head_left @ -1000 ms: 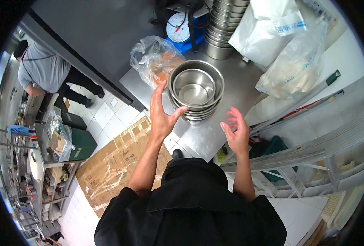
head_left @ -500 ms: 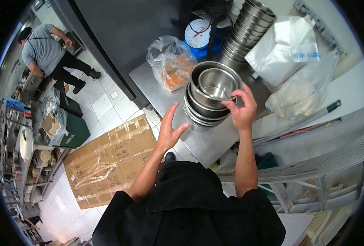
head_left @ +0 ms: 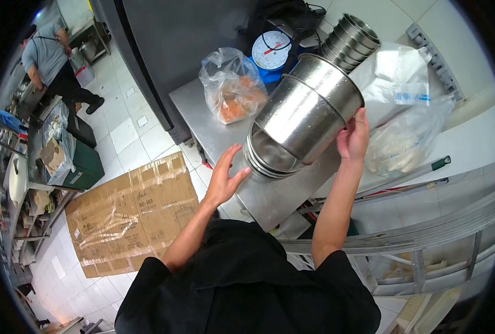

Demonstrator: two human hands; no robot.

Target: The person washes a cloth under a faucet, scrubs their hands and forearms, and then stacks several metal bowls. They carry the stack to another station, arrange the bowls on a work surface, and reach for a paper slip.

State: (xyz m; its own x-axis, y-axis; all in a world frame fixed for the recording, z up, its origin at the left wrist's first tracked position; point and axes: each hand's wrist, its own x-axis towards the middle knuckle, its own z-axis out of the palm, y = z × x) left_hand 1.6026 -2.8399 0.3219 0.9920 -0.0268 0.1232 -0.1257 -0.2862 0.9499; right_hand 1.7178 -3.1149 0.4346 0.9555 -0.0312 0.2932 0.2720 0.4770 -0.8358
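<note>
Two nested deep stainless steel pots (head_left: 309, 108) are tipped over sideways above the metal table (head_left: 270, 203). My right hand (head_left: 354, 136) grips them at the right side, fingers near the rim. Beneath their lower end sits a stack of wide steel bowls (head_left: 270, 153), its right part hidden by the pots. Left of that stack, my left hand (head_left: 228, 175) is open, fingers and thumb spread, with nothing in it. Behind the pots leans a tall stack of smaller steel containers (head_left: 350, 42).
A clear bag with orange food (head_left: 236, 92) and a dial scale (head_left: 271, 50) stand on the table. Plastic bags (head_left: 412, 136) lie at the right, above a ladder (head_left: 420, 239). Flattened cardboard (head_left: 136, 217) covers floor at left. A person (head_left: 50, 58) stands far left.
My right hand has lifted the pots off the stack of bowls and tipped them over, moving up and right. My left hand remains open beside the bowls. The person has moved further left.
</note>
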